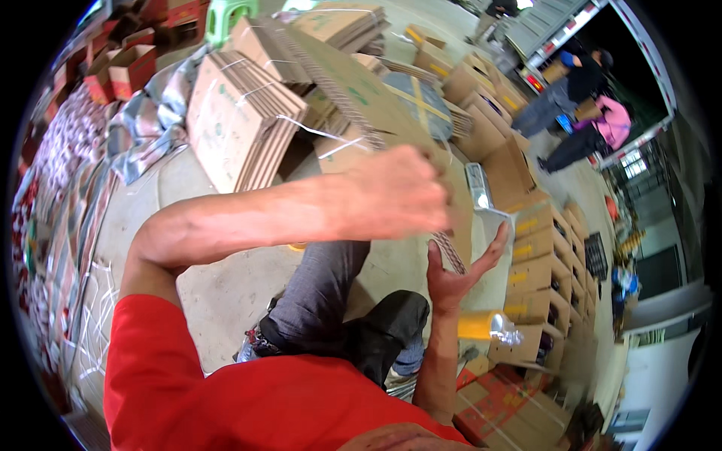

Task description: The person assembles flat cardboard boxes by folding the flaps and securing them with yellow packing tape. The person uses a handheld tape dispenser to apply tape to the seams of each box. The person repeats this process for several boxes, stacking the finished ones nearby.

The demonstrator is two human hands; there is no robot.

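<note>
A: Nearest first. Your red sleeve (pixel 226 391) fills the bottom edge, cut off by the frame. Knee in grey trousers (pixel 323 289) just past it.

B: Hands?

A: Your right hand (pixel 455 270) is up, palm open, fingers spread, thumb out. It touches the lower edge of the flat cardboard sheet (pixel 353 83) from below. Your left hand (pixel 395 195) lies over the sheet's face, blurred; looks curled on it, but I can't tell if it's actually gripping.

B: Where's the sheet sit?

A: Tilted, running up and away from both hands toward the bundles. Its lower part is hidden behind your left hand and forearm.

B: Anything else close?

A: Yellow tape roll (pixel 481 325) just right of your right wrist, apart from it. Further out, strapped bundles of flat cartons (pixel 241 120), then a row of made-up boxes (pixel 538 259) on the right. Far top right, people (pixel 583 98) bending by a truck, too small to make out.
</note>
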